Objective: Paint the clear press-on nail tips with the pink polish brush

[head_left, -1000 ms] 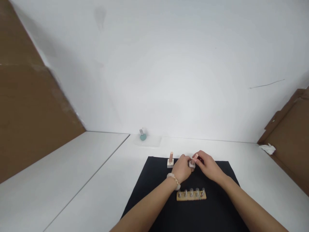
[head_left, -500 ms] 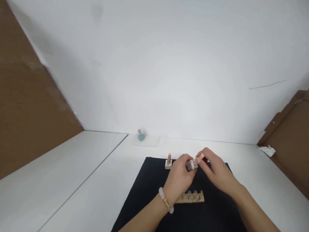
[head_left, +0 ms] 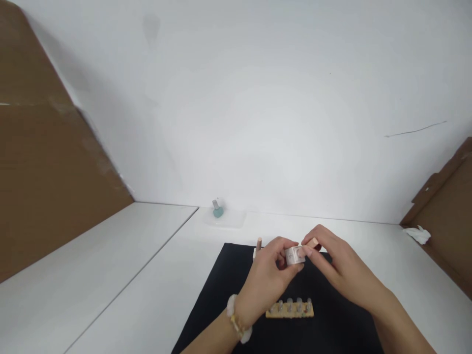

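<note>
Both my hands hold a small white cube-shaped block [head_left: 295,255] above a black mat [head_left: 217,295]. My left hand [head_left: 267,280], with a bead bracelet at the wrist, pinches the block from the left and below. My right hand [head_left: 337,268] grips it from the right, and a peach-coloured stick [head_left: 312,242] shows at its fingertips. Behind my left hand stands a second peach stick [head_left: 259,243], its base hidden. A wooden strip [head_left: 290,309] with several small pegs lies on the mat below my hands.
A teal bottle with a grey cap [head_left: 217,209] stands on a clear sheet near the white wall. A crumpled white tissue [head_left: 418,234] lies at the right by a brown cardboard panel [head_left: 446,216]. More cardboard [head_left: 44,167] leans at the left.
Both hands have lifted the white block off the mat and drawn it toward me. My left wrist has pulled back, so my left hand now covers the base of the second stick.
</note>
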Action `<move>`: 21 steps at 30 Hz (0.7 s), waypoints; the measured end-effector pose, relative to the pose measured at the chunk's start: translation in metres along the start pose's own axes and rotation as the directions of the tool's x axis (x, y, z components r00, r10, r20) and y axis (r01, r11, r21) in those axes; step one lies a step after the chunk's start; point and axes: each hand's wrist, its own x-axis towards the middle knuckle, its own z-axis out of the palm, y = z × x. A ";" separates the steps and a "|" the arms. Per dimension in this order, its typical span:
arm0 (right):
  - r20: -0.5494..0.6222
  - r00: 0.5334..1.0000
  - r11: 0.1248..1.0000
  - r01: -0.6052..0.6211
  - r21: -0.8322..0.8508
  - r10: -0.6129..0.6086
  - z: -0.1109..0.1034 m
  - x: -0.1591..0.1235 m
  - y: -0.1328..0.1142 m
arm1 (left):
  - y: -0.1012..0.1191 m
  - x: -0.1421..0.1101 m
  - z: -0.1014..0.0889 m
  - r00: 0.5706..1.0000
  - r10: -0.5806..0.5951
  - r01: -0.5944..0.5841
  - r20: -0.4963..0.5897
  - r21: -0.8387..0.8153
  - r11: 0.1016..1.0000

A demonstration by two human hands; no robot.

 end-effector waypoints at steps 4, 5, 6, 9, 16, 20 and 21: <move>-0.134 0.990 0.999 -0.031 0.030 0.035 -0.007 0.000 0.006 | -0.003 -0.001 0.004 0.999 -0.029 0.029 0.020 -0.022 0.999; -0.166 0.985 0.998 -0.033 0.051 0.041 -0.009 0.001 0.009 | -0.004 0.000 0.005 0.998 -0.051 0.052 0.026 -0.057 0.997; -0.194 0.980 0.997 -0.030 0.077 0.045 -0.012 0.001 0.011 | -0.005 0.001 0.006 0.997 -0.069 0.072 0.032 -0.090 0.993; -0.242 0.968 0.985 -0.021 0.170 0.062 -0.017 0.001 0.013 | -0.005 0.003 0.009 0.997 -0.079 0.082 0.026 -0.149 0.985; -0.272 0.953 0.930 -0.027 0.366 0.135 -0.017 0.001 0.009 | 0.002 0.000 0.008 0.998 -0.052 0.050 -0.030 -0.062 0.997; -0.291 0.938 0.891 -0.041 0.452 0.191 -0.017 0.002 0.015 | -0.013 0.009 0.013 0.992 -0.125 0.125 0.006 0.010 0.992; -0.303 0.931 0.885 -0.041 0.464 0.202 -0.018 0.003 0.017 | -0.019 0.012 0.017 0.989 -0.147 0.147 0.022 0.026 0.989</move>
